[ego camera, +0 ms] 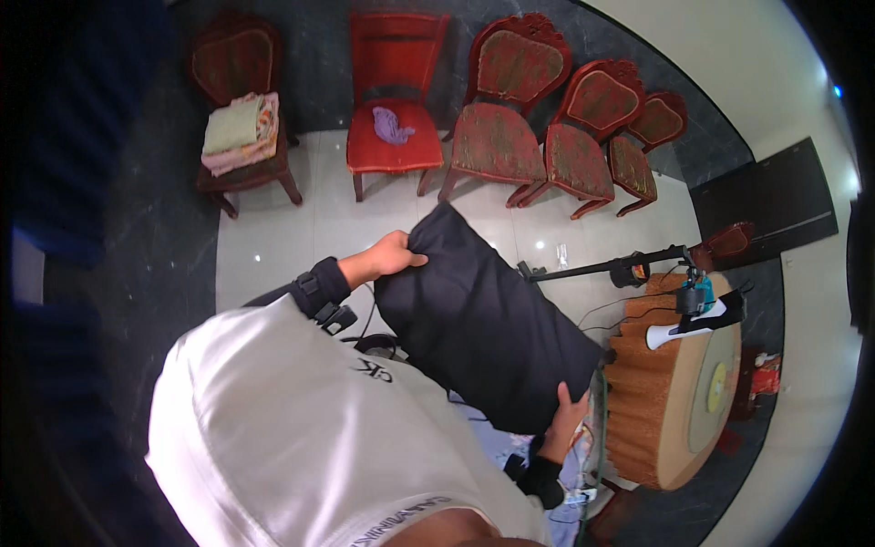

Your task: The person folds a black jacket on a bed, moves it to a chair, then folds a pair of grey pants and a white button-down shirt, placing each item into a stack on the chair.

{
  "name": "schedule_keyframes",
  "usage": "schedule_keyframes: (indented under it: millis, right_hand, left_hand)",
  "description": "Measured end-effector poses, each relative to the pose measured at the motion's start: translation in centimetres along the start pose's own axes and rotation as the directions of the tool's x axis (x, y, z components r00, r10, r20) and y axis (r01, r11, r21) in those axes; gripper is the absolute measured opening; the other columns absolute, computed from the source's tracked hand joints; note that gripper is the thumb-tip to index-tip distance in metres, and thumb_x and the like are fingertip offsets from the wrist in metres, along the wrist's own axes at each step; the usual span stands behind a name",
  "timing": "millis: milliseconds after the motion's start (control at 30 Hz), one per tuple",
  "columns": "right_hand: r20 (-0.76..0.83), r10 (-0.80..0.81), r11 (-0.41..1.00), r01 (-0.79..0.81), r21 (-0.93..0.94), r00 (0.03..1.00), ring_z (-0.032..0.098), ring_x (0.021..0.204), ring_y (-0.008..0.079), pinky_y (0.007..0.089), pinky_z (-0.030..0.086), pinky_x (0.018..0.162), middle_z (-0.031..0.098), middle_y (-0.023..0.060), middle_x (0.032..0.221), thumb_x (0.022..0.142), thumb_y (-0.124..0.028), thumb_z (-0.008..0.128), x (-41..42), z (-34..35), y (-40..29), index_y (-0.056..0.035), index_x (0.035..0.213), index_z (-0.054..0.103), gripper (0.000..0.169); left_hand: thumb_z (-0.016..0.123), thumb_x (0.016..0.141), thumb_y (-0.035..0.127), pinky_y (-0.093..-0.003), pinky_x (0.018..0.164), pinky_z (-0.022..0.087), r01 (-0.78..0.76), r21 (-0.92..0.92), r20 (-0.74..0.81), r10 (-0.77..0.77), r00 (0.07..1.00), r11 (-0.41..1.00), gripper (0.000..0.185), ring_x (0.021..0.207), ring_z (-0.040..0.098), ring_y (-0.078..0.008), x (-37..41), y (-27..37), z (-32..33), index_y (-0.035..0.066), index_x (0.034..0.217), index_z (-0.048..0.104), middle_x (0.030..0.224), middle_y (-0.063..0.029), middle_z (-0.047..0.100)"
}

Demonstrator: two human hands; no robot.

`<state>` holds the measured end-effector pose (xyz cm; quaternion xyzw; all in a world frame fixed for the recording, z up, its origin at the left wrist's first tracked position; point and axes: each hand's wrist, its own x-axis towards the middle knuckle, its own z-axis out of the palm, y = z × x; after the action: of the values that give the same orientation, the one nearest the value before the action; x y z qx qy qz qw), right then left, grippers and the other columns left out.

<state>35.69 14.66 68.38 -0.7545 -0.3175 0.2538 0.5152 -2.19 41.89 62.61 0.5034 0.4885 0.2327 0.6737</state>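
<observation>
A large black fabric bundle [489, 321], perhaps a pillow or cushion in a dark cover, is held out before my body between both hands. My left hand [395, 254] grips its upper left corner, thumb over the cloth. At its lower right end my right hand [569, 414] holds the edge, the thumb on top and the fingers partly hidden beneath. Flowered light-blue cloth [502, 444] shows below the bundle, near my right forearm.
Along the wall stand several red wooden chairs [495, 143]; one bears folded cloths [239, 133], another a purple cloth [392, 126]. To the right are a round table with an orange skirt [632, 410], a black stand arm [608, 264] and cables.
</observation>
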Motion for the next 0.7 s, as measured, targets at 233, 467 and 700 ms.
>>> schedule_keyframes:
  millis: [233,467,700]
  right_hand:
    - [0.207,-0.008,0.971,-0.042,0.235,0.978,0.062,0.095,0.0173,0.0303,0.048,0.087,0.066,0.0077,0.109,0.082,-0.006,0.069,13.9,8.5,0.4,0.0039,0.115,0.061,0.035]
    - [0.305,-0.074,0.966,-0.008,0.259,0.95,0.062,0.09,0.0155,0.03,0.049,0.083,0.067,0.0076,0.103,0.082,-0.004,0.068,31.6,14.4,-2.5,0.0041,0.111,0.062,0.03]
    - [0.375,-0.05,0.972,-0.041,0.231,0.926,0.063,0.089,0.0153,0.0295,0.05,0.081,0.068,0.0072,0.102,0.084,-0.003,0.066,50.9,19.5,-3.1,0.0033,0.113,0.062,0.03]
  left_hand:
    - [0.068,0.083,0.008,-0.0325,0.071,0.054,0.01,-0.072,-0.139,-0.02,0.99,0.997,0.022,0.075,0.065,-0.0163,2.4,4.0,-5.0,-0.006,0.1,0.068,0.089,-0.0072,0.069]
    - [0.065,0.085,0.004,-0.0338,0.077,0.054,-0.125,-0.168,-0.274,0.076,0.959,0.978,0.025,0.081,0.067,-0.0205,13.2,9.2,-5.1,-0.006,0.107,0.065,0.096,-0.0103,0.069]
    - [0.066,0.086,0.008,-0.0359,0.076,0.055,-0.055,-0.21,-0.338,-0.02,0.941,0.976,0.027,0.081,0.068,-0.024,27.3,13.4,-4.5,-0.008,0.107,0.064,0.096,-0.013,0.069]
